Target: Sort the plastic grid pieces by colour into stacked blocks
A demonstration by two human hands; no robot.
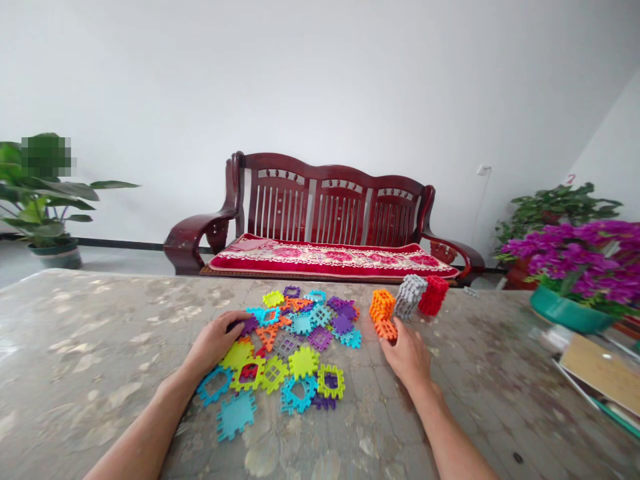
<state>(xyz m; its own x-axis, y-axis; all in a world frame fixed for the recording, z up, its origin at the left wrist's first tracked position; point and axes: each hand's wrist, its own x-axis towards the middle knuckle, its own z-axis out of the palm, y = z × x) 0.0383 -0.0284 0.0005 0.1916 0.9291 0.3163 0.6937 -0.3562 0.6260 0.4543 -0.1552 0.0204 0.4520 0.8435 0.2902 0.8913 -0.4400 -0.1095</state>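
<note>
A heap of flat interlocking plastic tiles (295, 353) in yellow, blue, purple and orange lies spread on the marbled table (100, 333). My left hand (215, 341) rests on the heap's left side, fingers curled around a purple tile (247, 325). My right hand (407, 353) reaches to the heap's right and pinches a flat orange tile (386, 329). Just behind it stands an orange cube (383, 304) built from tiles, then a grey cube (411, 296) and a red cube (433, 295) in a row.
A pot of purple flowers (580, 267) in a teal bowl stands at the table's right edge, with flat boards or books (600, 373) in front of it. Beyond the table is a dark red wooden bench (325, 220) with a cushion. Green plants stand at far left and right.
</note>
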